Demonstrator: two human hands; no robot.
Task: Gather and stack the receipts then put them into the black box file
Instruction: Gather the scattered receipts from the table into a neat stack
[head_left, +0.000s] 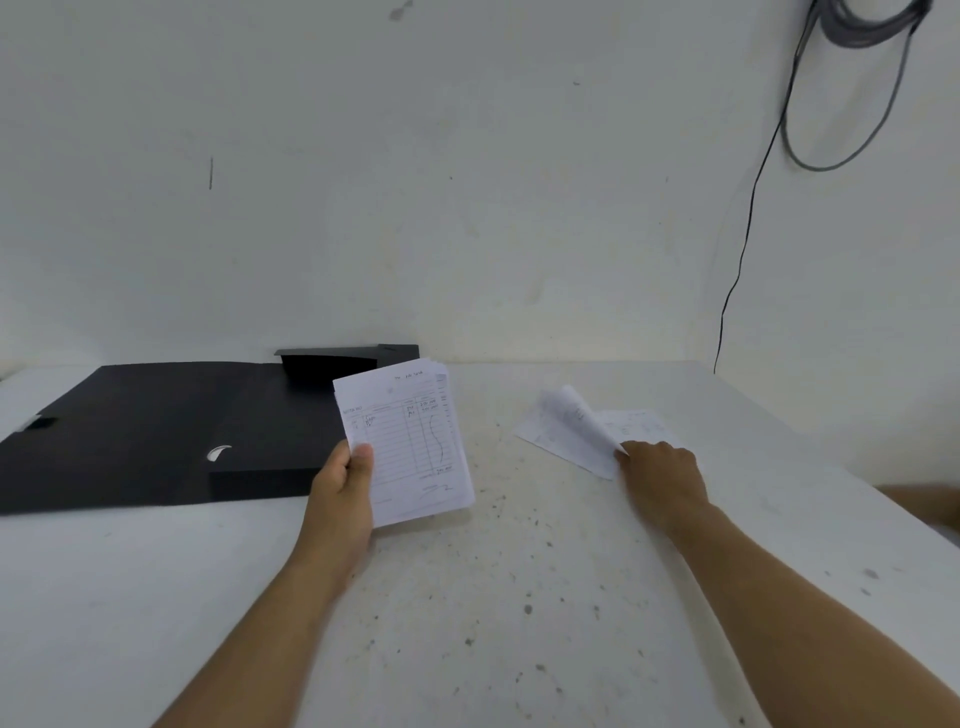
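Note:
My left hand holds a stack of white receipts upright above the table, thumb on the front sheet. The black box file lies open and flat at the left, partly behind that stack. To the right, my right hand pinches the near corner of a loose receipt and lifts it off the table; its far end curls upward. Another receipt lies flat just behind it.
The white table is speckled with dark spots and meets a white wall at the back. A black cable hangs down the wall at the right. Something brown shows at the right edge.

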